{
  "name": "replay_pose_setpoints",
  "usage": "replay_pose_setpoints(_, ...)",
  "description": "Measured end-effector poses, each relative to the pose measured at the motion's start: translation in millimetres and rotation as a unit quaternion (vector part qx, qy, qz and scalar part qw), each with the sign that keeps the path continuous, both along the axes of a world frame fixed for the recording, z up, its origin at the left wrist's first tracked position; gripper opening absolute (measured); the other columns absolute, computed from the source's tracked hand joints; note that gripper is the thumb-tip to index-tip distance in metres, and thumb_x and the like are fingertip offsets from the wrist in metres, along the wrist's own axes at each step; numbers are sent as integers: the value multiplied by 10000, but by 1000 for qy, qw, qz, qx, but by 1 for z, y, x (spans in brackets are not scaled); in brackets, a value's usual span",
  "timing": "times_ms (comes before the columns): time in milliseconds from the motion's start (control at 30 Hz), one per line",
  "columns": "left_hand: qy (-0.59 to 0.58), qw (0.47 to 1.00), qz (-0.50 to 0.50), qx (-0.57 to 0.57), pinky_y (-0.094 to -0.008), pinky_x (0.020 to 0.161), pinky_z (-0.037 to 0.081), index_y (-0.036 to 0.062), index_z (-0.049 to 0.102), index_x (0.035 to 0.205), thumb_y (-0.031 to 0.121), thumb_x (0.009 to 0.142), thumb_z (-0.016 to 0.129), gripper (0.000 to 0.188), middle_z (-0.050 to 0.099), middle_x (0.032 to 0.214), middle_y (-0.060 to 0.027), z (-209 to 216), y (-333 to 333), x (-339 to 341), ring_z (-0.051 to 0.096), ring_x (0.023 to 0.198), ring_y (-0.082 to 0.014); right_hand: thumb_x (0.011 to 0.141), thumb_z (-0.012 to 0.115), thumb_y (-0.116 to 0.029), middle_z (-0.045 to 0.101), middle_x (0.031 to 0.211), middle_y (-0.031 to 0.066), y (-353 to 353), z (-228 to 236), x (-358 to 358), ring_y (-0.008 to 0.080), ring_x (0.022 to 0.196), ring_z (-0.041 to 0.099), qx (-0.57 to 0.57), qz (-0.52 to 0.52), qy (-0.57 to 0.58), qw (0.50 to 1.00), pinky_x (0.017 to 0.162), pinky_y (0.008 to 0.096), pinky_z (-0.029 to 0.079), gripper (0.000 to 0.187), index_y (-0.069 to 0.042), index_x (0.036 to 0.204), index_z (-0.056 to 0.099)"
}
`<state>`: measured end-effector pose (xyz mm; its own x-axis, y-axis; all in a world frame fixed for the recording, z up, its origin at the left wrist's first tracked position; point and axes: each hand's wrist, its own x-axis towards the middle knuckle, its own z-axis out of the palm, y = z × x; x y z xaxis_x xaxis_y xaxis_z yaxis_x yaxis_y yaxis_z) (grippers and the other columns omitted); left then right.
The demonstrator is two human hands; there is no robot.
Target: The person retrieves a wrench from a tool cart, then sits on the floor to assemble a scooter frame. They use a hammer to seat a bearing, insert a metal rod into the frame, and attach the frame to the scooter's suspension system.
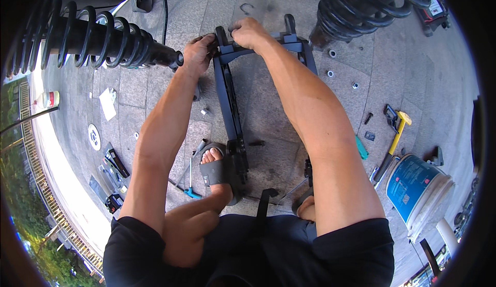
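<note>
A black metal frame (231,106) lies on the paved ground between my legs, its long rail running from my sandalled foot (213,169) up to a crossbar (289,43). My left hand (199,53) grips the frame's upper left corner from the left side. My right hand (248,32) is closed over the top of the same corner, fingers curled around a small upright part there. Both forearms reach forward from the lower edge.
Two large black coil-spring struts lie at upper left (98,41) and upper right (361,2). A yellow-handled hammer (395,137), a blue and white bucket (416,189), several nuts and washers (330,72) sit at right. Hand tools (113,168) lie at left.
</note>
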<state>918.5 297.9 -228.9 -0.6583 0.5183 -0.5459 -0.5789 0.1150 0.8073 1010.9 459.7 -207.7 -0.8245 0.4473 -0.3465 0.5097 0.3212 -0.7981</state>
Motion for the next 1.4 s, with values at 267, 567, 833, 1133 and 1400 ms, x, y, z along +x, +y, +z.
replay_pose_setpoints(267,10,1000,-9,-19,-420,893,454,-47,555,1138,122,895,595,299,612,1098,-148,9,4,4,585,982,-268,744,570,-158,652,1098,202,-4,0,-3,343,1074,608,-18,28,-14,999,901,375,486,336,-66,1040,701)
replay_pose_setpoints(567,-3,1000,-10,-20,-363,845,441,-1,577,1131,183,913,574,285,635,1084,-108,13,4,3,591,984,-227,797,534,-161,601,1228,181,7,4,2,319,1152,569,17,6,-5,1000,968,348,443,444,-94,1228,618)
replay_pose_setpoints(833,27,997,41,-56,-364,779,456,5,578,1108,267,892,642,345,650,1013,-96,16,11,10,607,917,-229,839,486,-157,640,1150,189,21,12,19,341,1114,584,69,-31,97,992,932,376,467,342,-79,1115,674)
replay_pose_setpoints(1133,60,993,56,-90,-389,786,477,-15,589,1097,321,894,640,396,643,1029,-123,22,18,19,607,887,-252,765,608,-137,665,1048,161,28,10,62,329,1018,630,-162,-53,145,975,868,374,505,251,-86,1007,646)
replay_pose_setpoints(1400,107,986,86,-89,-373,812,522,-68,560,1140,204,844,711,430,637,1055,-134,26,23,37,618,919,-239,715,685,-124,666,973,217,50,20,75,367,972,640,92,66,178,977,840,419,517,234,-5,915,656)
